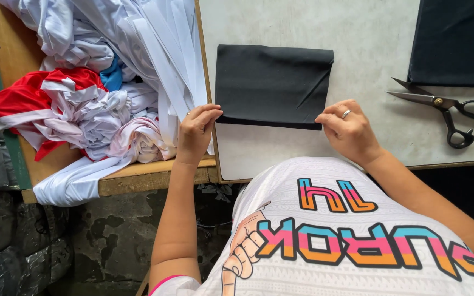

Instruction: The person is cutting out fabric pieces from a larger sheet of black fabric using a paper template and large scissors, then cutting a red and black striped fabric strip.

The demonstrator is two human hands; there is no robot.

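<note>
Both hands sat at the near edge of a folded black cloth in the upper middle of the frame. The left hand pinched the cloth's lower left corner between curled fingers and thumb. The right hand, with a ring on one finger, gripped the lower right corner in the same way. The cloth was matte and smooth, a flat rectangle with a diagonal crease running up its right side.

It lay on a pale, scuffed tabletop with a thin wooden edge along its left and near sides. To the right, well apart from the right hand, lay black-handled scissors with the steel blades pointing left. Above them, in the upper right corner, a second dark cloth ran out of the frame. Bare tabletop stayed open between the folded cloth and the scissors, and along the near edge under the hands.

At the left, on a lower wooden bench, a loose heap of fabric was piled: crumpled white pieces, long white strips, a red piece and a bit of blue. Some white cloth hung over the bench's near edge.
</note>
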